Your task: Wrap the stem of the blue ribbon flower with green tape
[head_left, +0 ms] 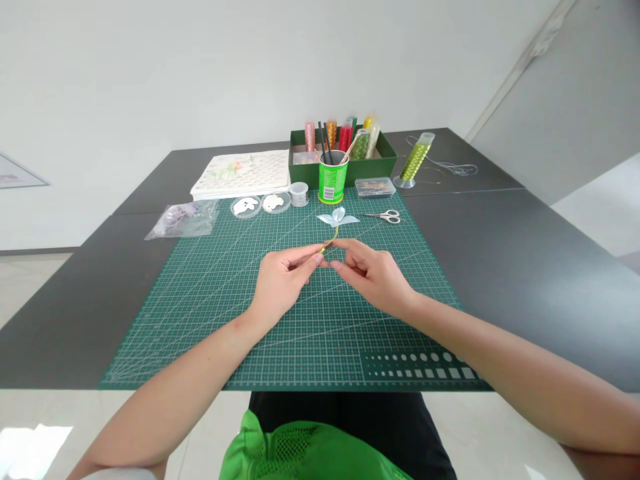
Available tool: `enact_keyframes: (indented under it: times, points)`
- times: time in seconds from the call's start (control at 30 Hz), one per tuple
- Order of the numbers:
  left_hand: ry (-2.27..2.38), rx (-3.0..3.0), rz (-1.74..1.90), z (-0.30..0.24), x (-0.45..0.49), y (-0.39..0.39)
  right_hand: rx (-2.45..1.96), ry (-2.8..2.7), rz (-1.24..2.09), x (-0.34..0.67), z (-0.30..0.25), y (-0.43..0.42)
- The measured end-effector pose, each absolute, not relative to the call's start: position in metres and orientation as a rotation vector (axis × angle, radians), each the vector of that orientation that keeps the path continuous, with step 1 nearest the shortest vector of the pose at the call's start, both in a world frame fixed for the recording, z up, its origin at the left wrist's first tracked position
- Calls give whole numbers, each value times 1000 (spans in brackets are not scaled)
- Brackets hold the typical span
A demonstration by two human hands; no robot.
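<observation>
above mat [190, 300], pale-blue, yellow-stemmed flower [339, 215]

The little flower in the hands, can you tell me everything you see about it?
The flower has pale bluish-white, pointed petals that look thin and shiny, spread open atop a slim yellow-green stem. The stem curves upward. The left hand pinches its lower part above the green mat; the right hand is close by, but whether it touches the stem is unclear.
</observation>
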State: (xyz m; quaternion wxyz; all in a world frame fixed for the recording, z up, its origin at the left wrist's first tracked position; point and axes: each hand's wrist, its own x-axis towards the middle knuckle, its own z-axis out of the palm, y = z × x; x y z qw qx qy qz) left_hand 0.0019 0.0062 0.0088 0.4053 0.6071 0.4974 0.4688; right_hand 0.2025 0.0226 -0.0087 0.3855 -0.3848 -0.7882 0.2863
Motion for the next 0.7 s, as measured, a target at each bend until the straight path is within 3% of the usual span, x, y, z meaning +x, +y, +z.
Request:
enact_keyframes:
  times: [0.23,0.53,0.7]
  points:
    - [1229,1389,1190,4,1,10,-915,-2191,81,205,-14,19]
    - [1327,1448,1054,5,1,11,-669,-2227,-429,213,1,20]
    - [1381,1605,844,2,0,9,-612,-2263,-548,220,15,23]
